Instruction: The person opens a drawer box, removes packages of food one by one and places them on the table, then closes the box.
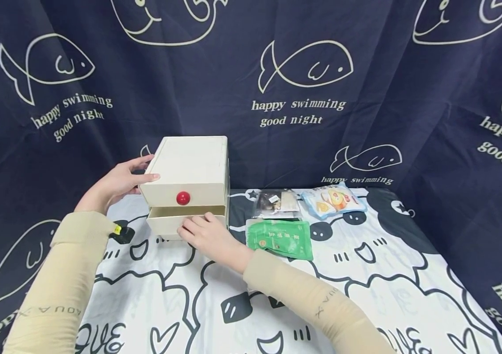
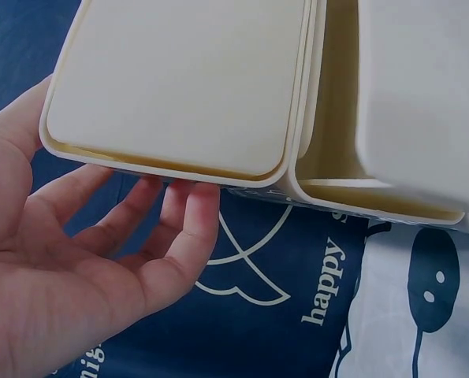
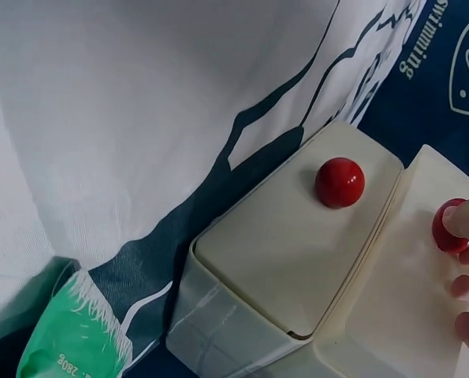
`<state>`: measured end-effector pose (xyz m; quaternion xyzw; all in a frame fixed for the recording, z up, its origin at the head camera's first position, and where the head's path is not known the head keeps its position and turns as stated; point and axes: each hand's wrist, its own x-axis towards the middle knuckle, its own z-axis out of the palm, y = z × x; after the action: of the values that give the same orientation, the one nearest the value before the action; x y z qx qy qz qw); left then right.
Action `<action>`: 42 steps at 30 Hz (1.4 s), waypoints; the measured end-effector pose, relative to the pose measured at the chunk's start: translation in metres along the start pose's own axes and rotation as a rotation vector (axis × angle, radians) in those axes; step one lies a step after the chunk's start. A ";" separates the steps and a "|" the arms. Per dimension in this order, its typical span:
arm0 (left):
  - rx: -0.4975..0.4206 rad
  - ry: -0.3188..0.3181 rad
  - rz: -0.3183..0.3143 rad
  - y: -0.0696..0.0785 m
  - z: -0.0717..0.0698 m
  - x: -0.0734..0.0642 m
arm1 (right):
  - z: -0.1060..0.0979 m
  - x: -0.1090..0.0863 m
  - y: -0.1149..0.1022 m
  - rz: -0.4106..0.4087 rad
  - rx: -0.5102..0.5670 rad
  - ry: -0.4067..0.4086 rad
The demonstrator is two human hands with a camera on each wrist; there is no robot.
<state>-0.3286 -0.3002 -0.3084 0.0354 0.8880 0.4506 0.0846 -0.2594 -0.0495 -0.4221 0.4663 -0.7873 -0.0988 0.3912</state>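
Observation:
A cream drawer box (image 1: pixel 191 160) with red round knobs stands on the cloth. Its top drawer is closed, and the drawer (image 1: pixel 169 226) below is pulled partly out. My left hand (image 1: pixel 118 182) holds the box's upper left corner; the thumb lies over the top and bent fingers (image 2: pixel 195 216) touch the left side. At the pulled-out drawer's front is my right hand (image 1: pixel 213 238), which pinches its red knob (image 3: pixel 447 232); the head view hides that knob. Beside it, the right wrist view shows a closed drawer with another red knob (image 3: pixel 340 183).
Right of the box lie a green packet (image 1: pixel 279 239), a clear packet with dark contents (image 1: pixel 273 205) and a blue-and-white snack bag (image 1: pixel 335 200). A patterned white cloth (image 1: pixel 145 295) covers the table. A dark fish-print curtain (image 1: pixel 215 98) hangs close behind.

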 end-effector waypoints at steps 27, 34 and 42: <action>-0.018 -0.008 -0.002 0.001 0.000 -0.002 | 0.017 0.009 0.009 0.081 -0.009 -0.012; -0.008 -0.009 -0.001 0.000 -0.001 -0.002 | 0.017 0.008 0.009 0.087 -0.002 -0.007; -0.011 -0.012 0.000 -0.001 -0.002 -0.002 | 0.011 0.007 0.008 0.084 0.072 -0.092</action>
<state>-0.3265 -0.3029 -0.3078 0.0376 0.8851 0.4551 0.0900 -0.2743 -0.0533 -0.4222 0.4418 -0.8262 -0.0753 0.3413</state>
